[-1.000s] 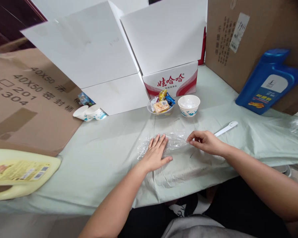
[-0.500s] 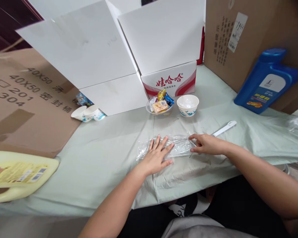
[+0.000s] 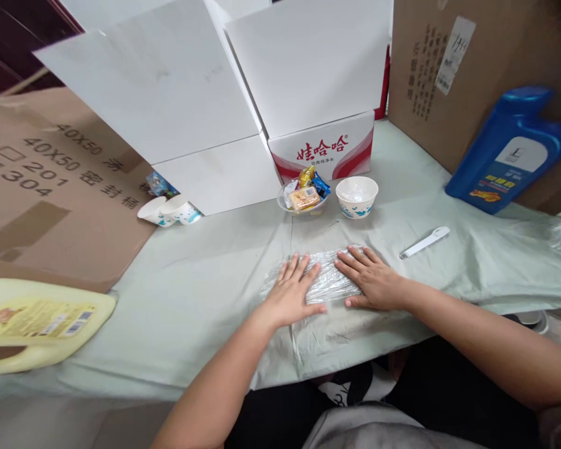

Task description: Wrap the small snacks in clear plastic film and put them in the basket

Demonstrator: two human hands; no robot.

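A crinkled sheet of clear plastic film [image 3: 330,280] lies flat on the pale green tablecloth [image 3: 191,274]. My left hand [image 3: 290,292] rests flat on its left part, fingers spread. Across from it, my right hand [image 3: 371,280] presses flat on the right part, its fingers also apart. The film shows between the two hands; its ends are partly covered by them. To the right of my right hand lies a white utility knife [image 3: 425,242]. Just beyond the film stand a paper bowl [image 3: 356,198] with clear plastic inside and a clear bowl [image 3: 287,209] of wrapped snacks [image 3: 305,198].
White boxes [image 3: 206,168] stand along the back. A brown carton [image 3: 56,193] and a yellow jug [image 3: 42,324] are at the left, with paper cups [image 3: 182,211] beside the carton. A blue bottle [image 3: 507,153] leans before another carton [image 3: 430,81] at the right.
My right hand has gone from pinching at the film's right edge to lying flat on it with fingers spread. My left hand stays in place. The view has shifted slightly.
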